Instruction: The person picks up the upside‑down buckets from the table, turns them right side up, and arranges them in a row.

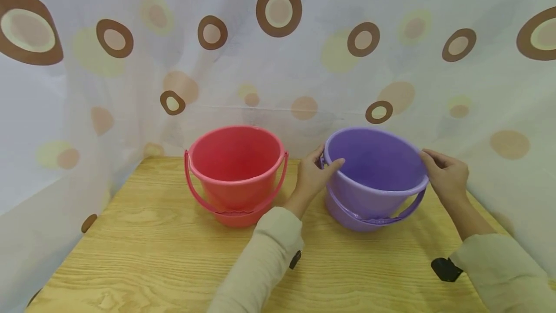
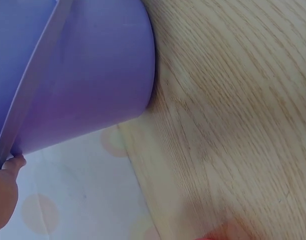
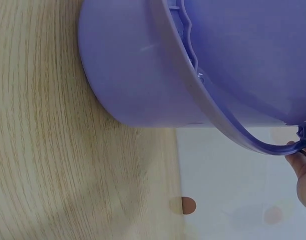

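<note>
A purple bucket (image 1: 369,202) stands on the wooden table in the right half of the head view, its handle (image 1: 382,220) hanging down in front. My left hand (image 1: 312,174) holds the bucket's rim at the left, thumb over the edge and fingers outside. At the opposite side, my right hand (image 1: 447,175) pinches the rim near the handle's end. Both hands show only partly in the wrist views, the left hand (image 2: 4,192) at the lower left and the right hand (image 3: 305,180) at the right edge. The bucket's inside bottom is hidden.
A red bucket (image 1: 236,190) stands left of the purple one, its handle (image 1: 234,213) also hanging in front. The wooden table (image 1: 152,250) runs back to a white patterned curtain (image 1: 243,76), which also hangs along the left and right sides.
</note>
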### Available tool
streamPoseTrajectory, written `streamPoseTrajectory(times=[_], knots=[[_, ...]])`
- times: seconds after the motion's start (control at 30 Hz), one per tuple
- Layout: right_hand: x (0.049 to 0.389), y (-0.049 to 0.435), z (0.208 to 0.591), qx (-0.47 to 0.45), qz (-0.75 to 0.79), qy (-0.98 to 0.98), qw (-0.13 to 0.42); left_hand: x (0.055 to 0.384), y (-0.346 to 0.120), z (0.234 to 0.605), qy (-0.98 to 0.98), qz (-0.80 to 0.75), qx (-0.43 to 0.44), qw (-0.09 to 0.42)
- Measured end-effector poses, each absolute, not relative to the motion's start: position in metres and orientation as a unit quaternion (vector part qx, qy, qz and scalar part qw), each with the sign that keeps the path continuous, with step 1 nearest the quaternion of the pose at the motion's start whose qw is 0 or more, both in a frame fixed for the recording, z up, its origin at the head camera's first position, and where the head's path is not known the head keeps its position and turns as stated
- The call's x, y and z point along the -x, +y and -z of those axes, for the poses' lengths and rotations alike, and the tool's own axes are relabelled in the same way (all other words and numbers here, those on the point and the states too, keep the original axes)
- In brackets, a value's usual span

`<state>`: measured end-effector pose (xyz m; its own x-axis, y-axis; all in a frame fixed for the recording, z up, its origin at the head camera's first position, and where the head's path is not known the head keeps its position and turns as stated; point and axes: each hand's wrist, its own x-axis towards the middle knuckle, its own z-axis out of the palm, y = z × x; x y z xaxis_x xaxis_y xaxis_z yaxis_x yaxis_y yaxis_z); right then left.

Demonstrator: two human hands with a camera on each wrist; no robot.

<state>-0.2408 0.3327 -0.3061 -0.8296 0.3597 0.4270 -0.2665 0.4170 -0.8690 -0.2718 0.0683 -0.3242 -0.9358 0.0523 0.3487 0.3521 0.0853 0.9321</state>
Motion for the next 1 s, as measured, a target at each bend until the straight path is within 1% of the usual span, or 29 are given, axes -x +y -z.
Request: streamPoseTrajectory(times=[0.23, 0.33, 0.5, 0.6, 0.73, 0.83, 1.0], knots=[[0.244, 0.331, 0.308, 0.037, -0.541, -0.796, 0.27, 0.273, 0.063, 0.324, -0.726, 0.666, 0.135, 0.108], [0.242, 0.333, 0.31, 0.029, -0.535, -0.802, 0.263, 0.272, 0.062, 0.324, -0.726, 0.668, 0.134, 0.095], [0.231, 0.339, 0.313, 0.005, -0.441, -0.866, 0.234, 0.268, 0.059, 0.327, -0.731, 0.664, 0.14, 0.071], [0.225, 0.341, 0.316, -0.027, -0.386, -0.895, 0.22, 0.265, 0.055, 0.33, -0.744, 0.648, 0.147, 0.07], [0.219, 0.34, 0.323, -0.062, -0.372, -0.898, 0.226, 0.262, 0.05, 0.333, -0.759, 0.628, 0.156, 0.071], [0.215, 0.34, 0.326, -0.054, -0.372, -0.9, 0.222, 0.26, 0.049, 0.335, -0.765, 0.619, 0.164, 0.072], [0.21, 0.339, 0.327, -0.035, -0.39, -0.901, 0.189, 0.255, 0.049, 0.335, -0.793, 0.583, 0.158, 0.08]])
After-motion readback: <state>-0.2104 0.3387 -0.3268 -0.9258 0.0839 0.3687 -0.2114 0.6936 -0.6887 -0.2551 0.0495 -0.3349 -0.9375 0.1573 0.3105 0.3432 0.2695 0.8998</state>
